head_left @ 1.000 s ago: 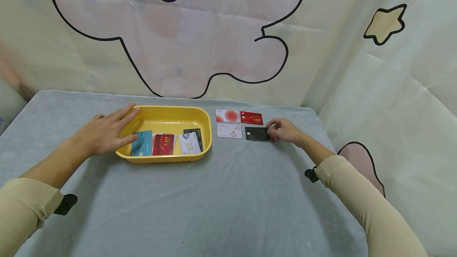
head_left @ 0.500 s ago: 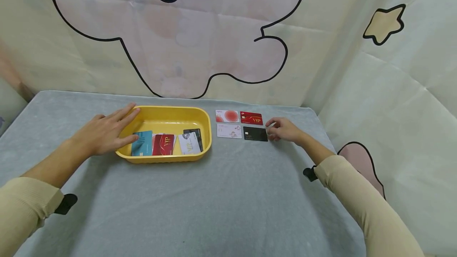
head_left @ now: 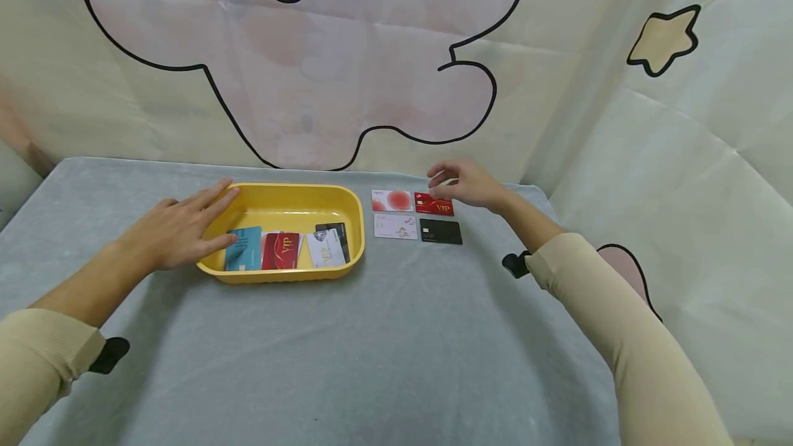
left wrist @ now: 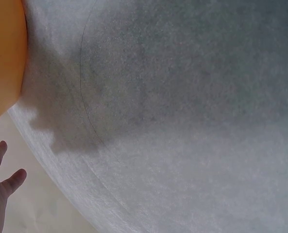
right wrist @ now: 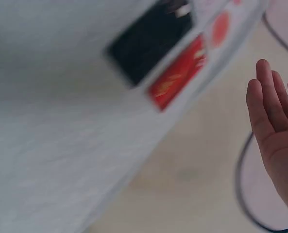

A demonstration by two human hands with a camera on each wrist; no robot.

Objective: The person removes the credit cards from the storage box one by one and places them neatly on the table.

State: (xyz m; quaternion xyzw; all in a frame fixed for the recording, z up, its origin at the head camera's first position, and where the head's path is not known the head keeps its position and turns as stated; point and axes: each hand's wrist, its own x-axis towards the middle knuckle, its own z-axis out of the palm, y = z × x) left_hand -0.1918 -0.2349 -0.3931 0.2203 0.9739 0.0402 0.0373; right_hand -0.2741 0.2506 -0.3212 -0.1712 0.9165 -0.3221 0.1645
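Note:
My left hand (head_left: 176, 234) lies with spread, fairly straight fingers over the left rim of a yellow tray (head_left: 281, 277). In the tray lie a blue card (head_left: 244, 253), a red VIP card (head_left: 281, 251) over a paler one, and a white VIP card (head_left: 325, 248) partly covering a dark card (head_left: 341, 231). Right of the tray, cards form two rows: a white card with a red circle (head_left: 392, 200), a red VIP card (head_left: 434, 205), a pale VIP card (head_left: 395, 226) and a black VIP card (head_left: 441, 231). My right hand (head_left: 466, 184) hovers above the upper red card, holding nothing.
Grey cloth (head_left: 372, 356) covers the table, whose back edge meets a printed curtain (head_left: 396, 74). Another curtain panel (head_left: 712, 212) hangs along the right side. In the left wrist view, the tray's outer wall (left wrist: 5, 58) shows at the upper left.
The right hand first slid the black card slightly left, then left it and moved up and left over the red card. The left hand stays on the tray.

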